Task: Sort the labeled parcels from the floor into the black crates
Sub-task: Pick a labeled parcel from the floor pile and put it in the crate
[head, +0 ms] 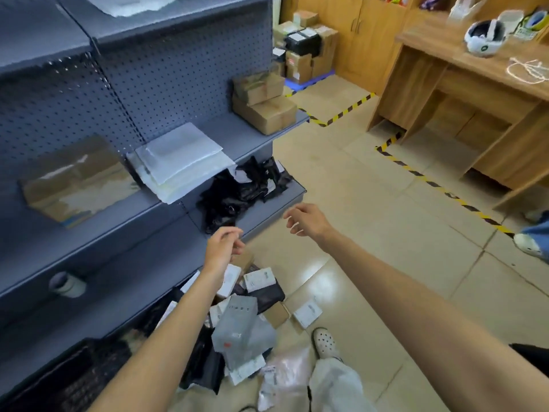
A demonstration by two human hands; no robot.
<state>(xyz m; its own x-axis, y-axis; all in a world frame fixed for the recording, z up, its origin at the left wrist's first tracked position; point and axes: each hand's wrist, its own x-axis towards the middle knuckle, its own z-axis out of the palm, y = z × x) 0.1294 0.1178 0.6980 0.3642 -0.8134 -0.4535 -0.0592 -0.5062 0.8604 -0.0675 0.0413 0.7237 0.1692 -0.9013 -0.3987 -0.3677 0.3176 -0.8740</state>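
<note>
1. While both arms reached forward in the head view, the left hand (223, 243) hung above the floor pile with its fingers loosely curled and holding nothing.
2. The right hand (306, 219) was raised just beside the end of the grey shelving (148, 221), its fingers also loosely curled and empty, well apart from the left one.
3. The labeled parcels (246, 319) lay in a heap on the tiled floor (386, 263) at the foot of the shelving: white-labelled packets, grey mailers, black bags and a small cardboard box, overlapping one another.
4. A black crate (74, 379) sat at the lower left under the shelving, blurred, so its contents could not be told.
5. On the shelves lay black bags (237, 191), a stack of white mailers (181, 162), a flat brown parcel (77, 179) and two stacked cardboard boxes (264, 102).
6. A white clog (324, 342) and a pale trouser leg stood just beside the pile.
7. A wooden desk (463, 72) stood at the right behind yellow-black floor tape (439, 188), with a white helmet (484, 38) on top.
</note>
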